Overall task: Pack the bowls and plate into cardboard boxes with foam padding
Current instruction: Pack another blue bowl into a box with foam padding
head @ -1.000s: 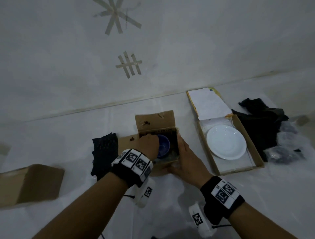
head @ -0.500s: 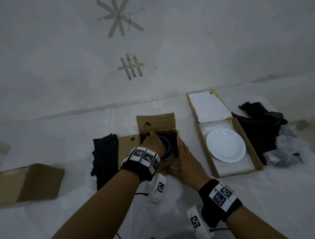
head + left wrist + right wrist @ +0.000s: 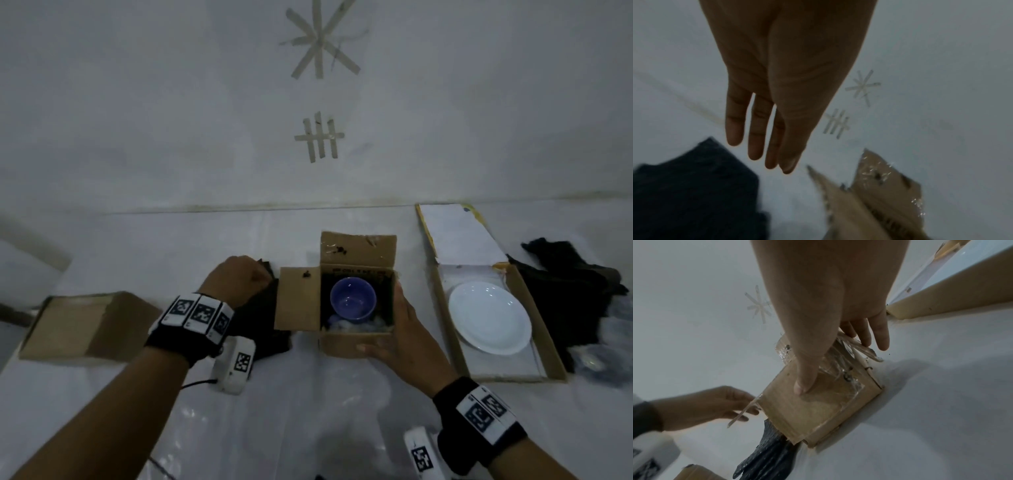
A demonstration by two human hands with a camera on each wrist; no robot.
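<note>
A blue bowl [image 3: 352, 301] sits upright inside a small open cardboard box [image 3: 356, 346] on pale padding. My right hand [image 3: 400, 325] holds this box at its near right corner, thumb on the front wall [image 3: 818, 410] and fingers along the right side. My left hand [image 3: 250, 277] is left of the box, over a black foam sheet [image 3: 267, 335]. In the left wrist view its fingers [image 3: 756, 146] are straight, above the foam [image 3: 694, 186] and holding nothing. A white plate [image 3: 489, 322] lies in a flat open box [image 3: 555, 356] to the right.
A closed cardboard box [image 3: 89, 325] lies on its side at the far left. A heap of black foam and plastic wrap [image 3: 575, 301] sits beyond the flat box at the right. The small box's left flap [image 3: 298, 301] lies open toward my left hand.
My left hand has come out of the small box and moved left to the black foam, so the blue bowl now shows. My right hand has stayed on the box.
</note>
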